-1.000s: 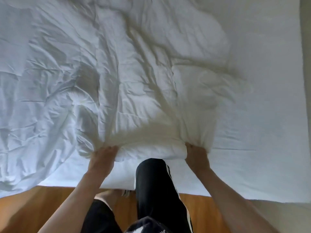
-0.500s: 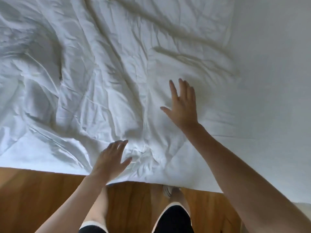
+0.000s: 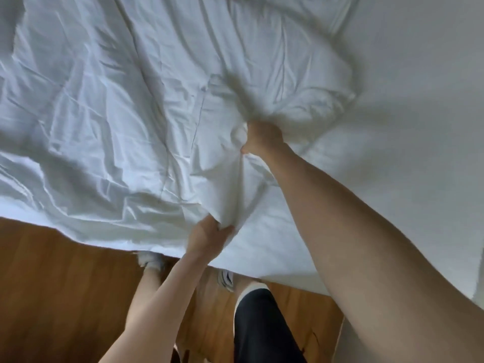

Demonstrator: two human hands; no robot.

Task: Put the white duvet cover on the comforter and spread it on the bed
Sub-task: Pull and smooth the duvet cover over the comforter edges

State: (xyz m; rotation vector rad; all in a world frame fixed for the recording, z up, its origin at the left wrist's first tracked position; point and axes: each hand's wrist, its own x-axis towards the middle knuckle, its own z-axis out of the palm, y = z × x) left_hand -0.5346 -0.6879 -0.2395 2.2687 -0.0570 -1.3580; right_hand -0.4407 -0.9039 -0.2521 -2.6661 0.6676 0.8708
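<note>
The white duvet cover (image 3: 117, 106) lies crumpled over most of the bed (image 3: 419, 113), filled out and puffy where the comforter sits inside it. My left hand (image 3: 209, 237) pinches a fold of the cover near the bed's front edge. Farther in, my right hand (image 3: 263, 137) grips a bunched handful of the cover, and a taut ridge of cloth runs between the two hands. The comforter itself is hidden under the cover.
Bare white sheet shows on the right part of the bed. Wooden floor (image 3: 65, 297) runs along the front edge, with my legs and white shoes (image 3: 150, 260) standing close against the bed.
Both hands were lying flat and open on the cover half a second ago; now each has closed on cloth. The right hand has bunched the cover up, and the left grips a fold at the edge.
</note>
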